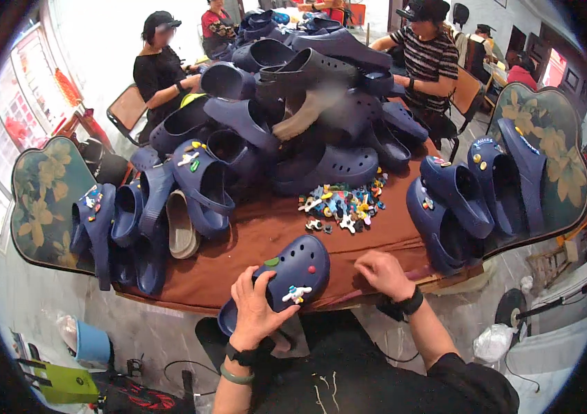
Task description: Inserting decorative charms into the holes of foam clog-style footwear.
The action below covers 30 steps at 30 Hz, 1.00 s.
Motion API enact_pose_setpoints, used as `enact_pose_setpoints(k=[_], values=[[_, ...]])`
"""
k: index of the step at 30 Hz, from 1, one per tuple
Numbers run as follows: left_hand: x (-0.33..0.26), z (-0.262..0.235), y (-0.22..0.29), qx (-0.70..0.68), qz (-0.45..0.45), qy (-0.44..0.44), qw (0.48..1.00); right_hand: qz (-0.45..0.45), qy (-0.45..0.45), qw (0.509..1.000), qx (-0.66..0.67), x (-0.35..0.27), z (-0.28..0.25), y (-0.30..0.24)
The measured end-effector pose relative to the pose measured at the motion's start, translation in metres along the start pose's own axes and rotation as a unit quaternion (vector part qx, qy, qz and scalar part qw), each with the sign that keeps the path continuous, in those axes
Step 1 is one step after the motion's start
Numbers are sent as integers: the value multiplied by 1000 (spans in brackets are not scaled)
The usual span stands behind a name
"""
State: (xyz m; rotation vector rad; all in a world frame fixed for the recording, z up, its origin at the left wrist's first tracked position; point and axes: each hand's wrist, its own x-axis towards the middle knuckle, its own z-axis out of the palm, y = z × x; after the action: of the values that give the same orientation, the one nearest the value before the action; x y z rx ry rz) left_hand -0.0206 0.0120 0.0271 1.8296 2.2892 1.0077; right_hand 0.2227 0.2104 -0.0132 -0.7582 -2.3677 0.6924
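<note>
A navy blue clog with round holes lies tilted at the near edge of the table, my left hand gripping it from the left side. On its upper sit a green charm, a small red charm and a white figure charm. Just right of the clog, low over the brown cloth, my right hand has its fingers curled together. Whatever its fingertips may hold is too small to make out. Beyond both hands lies a heap of small colourful charms.
A tall pile of navy clogs fills the far table. Charm-decorated clogs stand at left and right, near a grey clog. Co-workers sit beyond. A blue bucket stands on the floor at left.
</note>
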Motion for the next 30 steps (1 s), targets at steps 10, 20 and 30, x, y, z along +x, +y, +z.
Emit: enact_pose_setpoints(k=[10,20,30], values=[[-10,15,-5,-43,-1,50,998,-54,9,995,-86,109,60,22],[-10,12,-5,-64,-13,53,996,-72,106,990,-52,110,70,26],[-11,15,-9,-75,-11,72,995,6,-70,979,193,89,59,-59]])
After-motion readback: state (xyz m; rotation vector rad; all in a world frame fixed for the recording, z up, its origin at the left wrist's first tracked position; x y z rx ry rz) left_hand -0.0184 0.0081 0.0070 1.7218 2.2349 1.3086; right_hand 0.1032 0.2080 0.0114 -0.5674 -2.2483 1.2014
